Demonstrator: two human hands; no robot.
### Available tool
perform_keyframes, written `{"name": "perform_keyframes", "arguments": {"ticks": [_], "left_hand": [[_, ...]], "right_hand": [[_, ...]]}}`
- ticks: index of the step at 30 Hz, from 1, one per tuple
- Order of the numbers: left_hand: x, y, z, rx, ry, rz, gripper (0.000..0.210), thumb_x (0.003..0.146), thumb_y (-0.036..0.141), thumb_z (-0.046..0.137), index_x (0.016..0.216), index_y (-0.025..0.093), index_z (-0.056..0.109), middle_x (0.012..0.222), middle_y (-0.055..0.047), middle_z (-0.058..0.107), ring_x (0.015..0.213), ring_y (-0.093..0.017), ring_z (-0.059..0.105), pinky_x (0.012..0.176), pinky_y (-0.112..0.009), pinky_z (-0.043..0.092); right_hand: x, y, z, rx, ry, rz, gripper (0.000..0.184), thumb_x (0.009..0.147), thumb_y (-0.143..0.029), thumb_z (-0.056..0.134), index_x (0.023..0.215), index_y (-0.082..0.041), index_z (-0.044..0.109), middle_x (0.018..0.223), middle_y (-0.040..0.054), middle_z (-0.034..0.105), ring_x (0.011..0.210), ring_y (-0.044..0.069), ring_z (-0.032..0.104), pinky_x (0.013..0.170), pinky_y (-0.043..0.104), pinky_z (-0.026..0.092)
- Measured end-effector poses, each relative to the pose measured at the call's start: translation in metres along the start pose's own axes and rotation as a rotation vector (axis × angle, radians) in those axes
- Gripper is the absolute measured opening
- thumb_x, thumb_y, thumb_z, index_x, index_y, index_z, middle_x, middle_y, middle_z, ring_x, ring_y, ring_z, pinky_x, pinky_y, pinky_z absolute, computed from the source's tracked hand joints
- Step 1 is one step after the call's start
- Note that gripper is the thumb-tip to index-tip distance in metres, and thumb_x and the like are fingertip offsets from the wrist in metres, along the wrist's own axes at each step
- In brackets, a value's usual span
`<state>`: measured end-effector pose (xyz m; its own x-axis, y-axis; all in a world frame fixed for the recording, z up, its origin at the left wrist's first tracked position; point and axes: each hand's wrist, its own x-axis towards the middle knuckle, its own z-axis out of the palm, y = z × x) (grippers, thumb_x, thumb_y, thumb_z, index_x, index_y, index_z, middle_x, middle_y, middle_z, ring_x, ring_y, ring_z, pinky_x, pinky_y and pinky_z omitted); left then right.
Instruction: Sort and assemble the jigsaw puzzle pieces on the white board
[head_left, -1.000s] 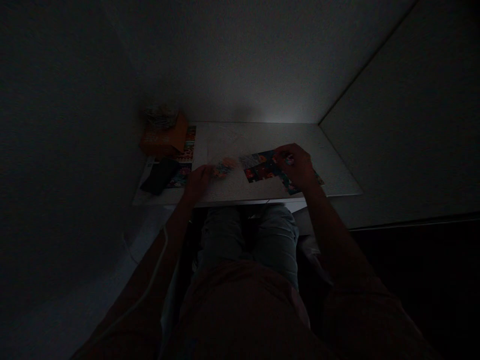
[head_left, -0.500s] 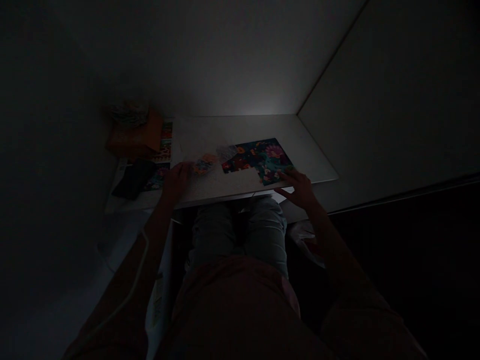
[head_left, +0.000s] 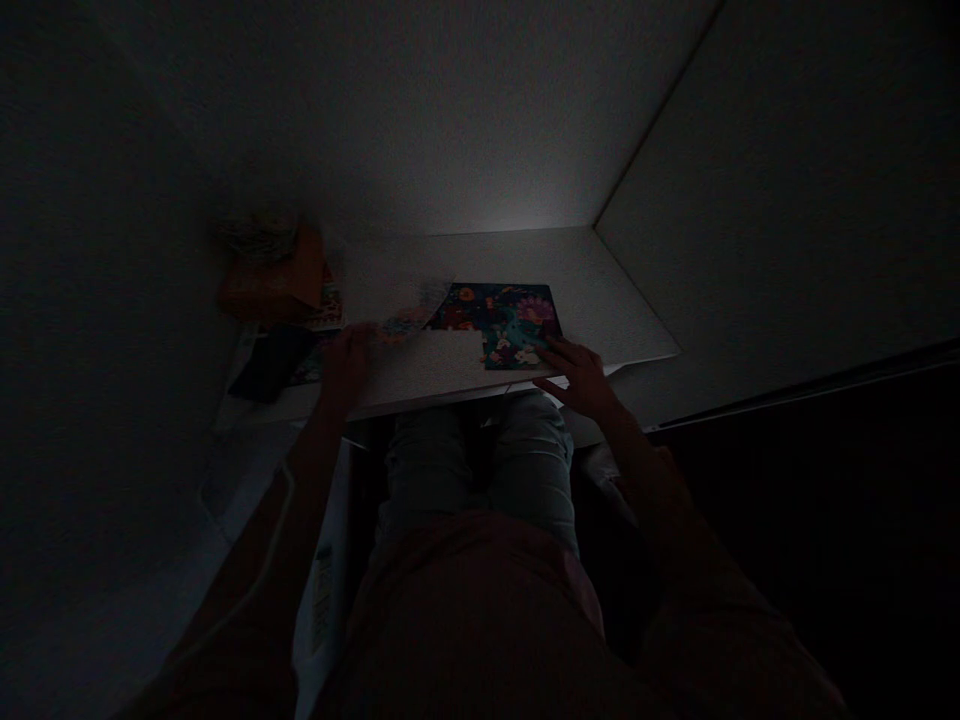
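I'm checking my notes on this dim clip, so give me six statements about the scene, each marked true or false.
1. The puzzle lies on a white table. True.
2. The right hand is at the puzzle's near right corner. True.
3. The right hand is curled into a fist. False: its fingers are spread.
4. A dark object lies on the near side of the orange box. True.
5. The orange box is at the table's right end. False: it is at the left end.
6. The puzzle forms a full rectangle. False: it has a gap at its near left.
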<state>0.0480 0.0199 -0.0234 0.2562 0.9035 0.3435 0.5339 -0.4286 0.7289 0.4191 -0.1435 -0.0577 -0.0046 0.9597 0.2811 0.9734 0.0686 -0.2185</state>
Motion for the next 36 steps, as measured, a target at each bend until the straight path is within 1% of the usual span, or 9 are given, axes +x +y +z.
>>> {"name": "perform_keyframes", "arguments": {"ticks": [5,8,11,17,21,26,29,33,36], "left_hand": [[0.001,-0.007,0.007,-0.028,0.069,-0.002,0.041,0.099,0.040,0.032,0.113,0.017,0.063,0.109,-0.012,0.064,0.103,-0.025,0.058,0.094,-0.041,0.043],[0.002,-0.008,0.008,-0.038,0.108,0.009,0.040,0.099,0.039,0.033,0.111,0.015,0.064,0.106,-0.011,0.065,0.102,-0.024,0.059,0.094,-0.041,0.044],[0.002,-0.008,0.008,-0.034,0.111,0.014,0.040,0.100,0.038,0.033,0.109,0.015,0.065,0.104,-0.011,0.065,0.100,-0.024,0.060,0.094,-0.040,0.044],[0.002,-0.009,0.008,-0.058,0.102,-0.002,0.041,0.099,0.042,0.033,0.109,0.020,0.065,0.107,-0.011,0.065,0.103,-0.025,0.059,0.094,-0.041,0.043],[0.003,-0.011,0.009,-0.048,0.099,-0.039,0.042,0.099,0.041,0.032,0.110,0.018,0.065,0.106,-0.011,0.065,0.101,-0.026,0.059,0.095,-0.043,0.043],[0.003,-0.016,0.009,-0.055,0.083,-0.005,0.041,0.099,0.042,0.032,0.111,0.018,0.064,0.109,-0.011,0.064,0.104,-0.025,0.059,0.095,-0.042,0.043],[0.003,-0.018,0.010,-0.055,0.090,-0.002,0.041,0.098,0.041,0.033,0.109,0.018,0.065,0.108,-0.011,0.064,0.102,-0.026,0.059,0.095,-0.042,0.043],[0.003,-0.018,0.008,-0.068,0.088,-0.018,0.041,0.098,0.043,0.033,0.109,0.021,0.065,0.108,-0.010,0.064,0.103,-0.025,0.058,0.096,-0.041,0.042],[0.001,-0.015,0.006,-0.070,0.061,-0.023,0.041,0.098,0.045,0.032,0.111,0.022,0.064,0.109,-0.010,0.064,0.104,-0.025,0.058,0.096,-0.041,0.041]], "right_hand": [[0.006,-0.037,0.020,-0.008,0.037,-0.053,0.058,0.084,-0.053,0.061,0.138,-0.037,0.048,0.140,0.0040,0.048,0.129,0.031,0.042,0.102,0.053,0.039],[0.015,-0.051,0.027,0.033,0.030,-0.121,0.051,0.088,-0.051,0.056,0.136,-0.035,0.050,0.143,0.0032,0.045,0.132,0.027,0.039,0.105,0.049,0.037],[0.021,-0.051,0.031,0.067,0.013,-0.158,0.046,0.090,-0.046,0.055,0.135,-0.036,0.051,0.142,0.0004,0.046,0.134,0.025,0.038,0.107,0.048,0.035],[0.021,-0.044,0.034,0.126,0.015,-0.174,0.042,0.093,-0.041,0.050,0.135,-0.038,0.051,0.139,-0.0029,0.049,0.132,0.023,0.042,0.105,0.046,0.038],[0.027,-0.044,0.032,0.187,-0.012,-0.190,0.041,0.093,-0.041,0.051,0.134,-0.042,0.051,0.137,-0.0047,0.051,0.128,0.024,0.046,0.104,0.047,0.038],[0.044,-0.038,0.026,0.347,-0.049,-0.250,0.034,0.094,-0.040,0.049,0.126,-0.041,0.059,0.123,-0.0027,0.063,0.116,0.023,0.056,0.100,0.044,0.041],[0.054,-0.038,0.017,0.442,-0.114,-0.195,0.030,0.093,-0.040,0.048,0.119,-0.040,0.065,0.115,-0.0020,0.067,0.108,0.025,0.061,0.094,0.043,0.046],[0.065,-0.041,0.000,0.594,-0.212,-0.092,0.028,0.093,-0.043,0.047,0.113,-0.041,0.067,0.114,-0.0056,0.067,0.104,0.025,0.063,0.089,0.042,0.049],[0.073,-0.041,-0.007,0.678,-0.194,-0.047,0.025,0.091,-0.045,0.050,0.107,-0.042,0.069,0.112,-0.0069,0.068,0.102,0.023,0.064,0.091,0.041,0.050]]}}
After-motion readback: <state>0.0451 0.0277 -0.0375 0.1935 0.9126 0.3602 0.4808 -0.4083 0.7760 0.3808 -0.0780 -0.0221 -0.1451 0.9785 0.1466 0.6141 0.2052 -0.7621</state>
